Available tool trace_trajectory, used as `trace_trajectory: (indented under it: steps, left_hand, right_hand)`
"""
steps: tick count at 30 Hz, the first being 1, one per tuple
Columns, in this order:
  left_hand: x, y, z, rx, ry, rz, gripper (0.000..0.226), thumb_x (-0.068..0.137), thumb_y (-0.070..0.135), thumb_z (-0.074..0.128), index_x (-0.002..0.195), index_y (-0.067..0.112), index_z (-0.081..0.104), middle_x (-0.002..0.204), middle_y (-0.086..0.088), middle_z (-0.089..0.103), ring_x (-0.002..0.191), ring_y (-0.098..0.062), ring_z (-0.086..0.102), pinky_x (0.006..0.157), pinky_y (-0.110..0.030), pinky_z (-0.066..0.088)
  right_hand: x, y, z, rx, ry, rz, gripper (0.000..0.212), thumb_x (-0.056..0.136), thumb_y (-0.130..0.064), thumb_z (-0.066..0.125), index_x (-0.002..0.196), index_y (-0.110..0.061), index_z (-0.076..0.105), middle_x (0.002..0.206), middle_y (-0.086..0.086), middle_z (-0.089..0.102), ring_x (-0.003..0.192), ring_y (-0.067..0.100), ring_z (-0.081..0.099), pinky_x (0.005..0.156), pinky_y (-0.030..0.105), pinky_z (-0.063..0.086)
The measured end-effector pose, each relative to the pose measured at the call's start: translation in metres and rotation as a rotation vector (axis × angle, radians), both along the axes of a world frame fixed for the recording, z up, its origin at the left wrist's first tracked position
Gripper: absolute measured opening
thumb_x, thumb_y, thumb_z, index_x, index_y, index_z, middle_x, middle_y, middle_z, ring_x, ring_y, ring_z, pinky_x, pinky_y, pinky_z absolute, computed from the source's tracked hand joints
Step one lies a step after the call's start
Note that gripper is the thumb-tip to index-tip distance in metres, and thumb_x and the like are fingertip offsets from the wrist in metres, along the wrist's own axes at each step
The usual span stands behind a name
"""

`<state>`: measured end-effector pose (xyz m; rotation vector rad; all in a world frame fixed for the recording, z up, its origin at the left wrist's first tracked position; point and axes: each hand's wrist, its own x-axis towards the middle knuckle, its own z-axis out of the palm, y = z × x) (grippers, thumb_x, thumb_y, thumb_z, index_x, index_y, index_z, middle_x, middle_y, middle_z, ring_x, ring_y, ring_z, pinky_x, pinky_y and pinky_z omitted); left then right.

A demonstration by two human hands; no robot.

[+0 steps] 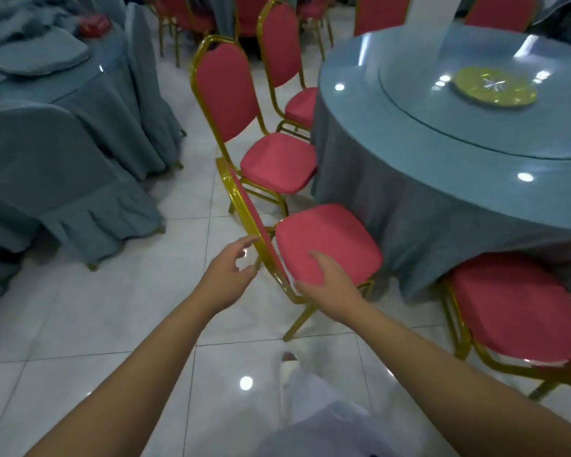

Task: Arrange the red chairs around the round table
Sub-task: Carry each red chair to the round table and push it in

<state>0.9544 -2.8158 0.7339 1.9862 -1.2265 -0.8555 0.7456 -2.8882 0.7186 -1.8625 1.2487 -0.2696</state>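
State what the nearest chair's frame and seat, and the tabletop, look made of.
Frame: likely metal tubing, glossy gold finish with bright glints. Seat: padded red fabric, matte, rounded edges. Tabletop: probably glass over blue cloth; it mirrors lights.
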Motion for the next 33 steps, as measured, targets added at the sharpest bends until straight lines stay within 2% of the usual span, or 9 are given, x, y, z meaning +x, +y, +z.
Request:
trace_trajectory:
  steps: [3, 6, 10, 14, 20, 23, 26, 28, 33]
  left_hand:
    - [0.044, -0.019, 0.007, 0.025, -0.062, 0.067, 0.057, 0.094, 0.015, 0.058, 0.139, 0.047, 0.043, 0.15, 0.012, 0.042, 0.133, -0.012, 0.043, 0.1, -0.034, 0.045]
    - [0.083, -0.042, 0.023, 0.061, -0.116, 0.09, 0.059, 0.093, 0.014, 0.059, 0.142, 0.043, 0.042, 0.152, 0.01, 0.04, 0.137, -0.015, 0.041, 0.108, -0.038, 0.043]
    - [0.126, -0.071, 0.04, 0.123, -0.168, 0.046, 0.063, 0.093, 0.014, 0.06, 0.148, 0.037, 0.038, 0.155, 0.007, 0.035, 0.14, -0.016, 0.036, 0.111, -0.035, 0.036]
    - [0.164, -0.102, 0.033, 0.12, -0.207, 0.008, 0.067, 0.092, 0.014, 0.062, 0.149, 0.036, 0.035, 0.157, 0.006, 0.032, 0.141, -0.017, 0.034, 0.109, -0.032, 0.033]
    - [0.189, -0.175, 0.0, 0.217, -0.447, -0.213, 0.102, 0.081, 0.019, 0.077, 0.152, 0.046, 0.011, 0.163, 0.001, 0.015, 0.147, -0.028, 0.023, 0.111, -0.047, 0.036]
    - [0.2, -0.216, -0.008, 0.252, -0.687, -0.451, 0.107, 0.076, 0.027, 0.08, 0.153, 0.047, 0.008, 0.165, -0.002, 0.007, 0.149, -0.033, 0.011, 0.116, -0.052, 0.027]
    - [0.199, -0.239, -0.012, 0.28, -0.804, -0.705, 0.078, 0.075, 0.03, 0.078, 0.143, 0.043, 0.041, 0.158, 0.001, 0.026, 0.146, -0.028, 0.019, 0.114, -0.051, 0.026]
    - [0.187, -0.237, -0.018, 0.273, -0.716, -0.869, 0.038, 0.079, 0.025, 0.074, 0.112, 0.04, 0.063, 0.131, 0.006, 0.058, 0.129, -0.022, 0.048, 0.104, -0.045, 0.041]
    - [0.156, -0.197, -0.038, 0.149, -0.642, -0.97, 0.017, 0.085, 0.027, 0.062, 0.098, 0.033, 0.07, 0.092, 0.009, 0.067, 0.094, -0.018, 0.063, 0.083, -0.04, 0.052]
  right_hand:
    - [0.066, -0.032, 0.003, 0.043, -0.024, 0.089, 0.075, 0.075, -0.052, 0.07, 0.141, -0.03, 0.042, 0.132, -0.008, 0.048, 0.127, 0.024, 0.048, 0.103, 0.044, 0.042]
    - [0.132, -0.07, 0.0, 0.087, -0.015, 0.135, 0.089, 0.073, -0.053, 0.074, 0.147, -0.028, 0.033, 0.144, -0.001, 0.046, 0.128, 0.027, 0.05, 0.104, 0.051, 0.045]
    - [0.199, -0.104, -0.017, 0.144, 0.052, 0.093, 0.091, 0.081, -0.03, 0.074, 0.153, -0.023, 0.019, 0.146, 0.007, 0.043, 0.127, 0.034, 0.051, 0.099, 0.051, 0.049]
    - [0.211, -0.112, -0.035, 0.031, 0.002, -0.031, 0.08, 0.08, -0.013, 0.056, 0.153, -0.032, 0.027, 0.127, 0.008, 0.057, 0.112, 0.032, 0.059, 0.09, 0.046, 0.054]
    - [0.198, -0.112, -0.042, 0.121, -0.049, -0.027, 0.083, 0.081, -0.014, 0.06, 0.152, -0.04, 0.027, 0.135, 0.004, 0.058, 0.115, 0.026, 0.059, 0.094, 0.037, 0.052]
    - [0.179, -0.105, -0.037, 0.171, -0.034, -0.031, 0.087, 0.078, -0.007, 0.063, 0.152, -0.041, 0.031, 0.111, -0.006, 0.064, 0.093, 0.013, 0.062, 0.071, 0.021, 0.048]
    - [0.148, -0.087, -0.028, 0.219, -0.03, -0.058, 0.088, 0.076, -0.003, 0.061, 0.146, -0.049, 0.037, 0.087, -0.017, 0.058, 0.072, 0.001, 0.055, 0.056, 0.013, 0.042]
    - [0.13, -0.07, -0.022, 0.214, 0.019, -0.077, 0.087, 0.075, -0.003, 0.059, 0.141, -0.057, 0.038, 0.084, -0.015, 0.056, 0.07, 0.003, 0.052, 0.057, 0.014, 0.042]
    - [0.093, -0.015, -0.025, 0.174, 0.208, -0.356, 0.056, 0.079, -0.017, 0.063, 0.123, -0.051, 0.058, 0.083, -0.018, 0.058, 0.082, 0.009, 0.058, 0.07, 0.024, 0.048]
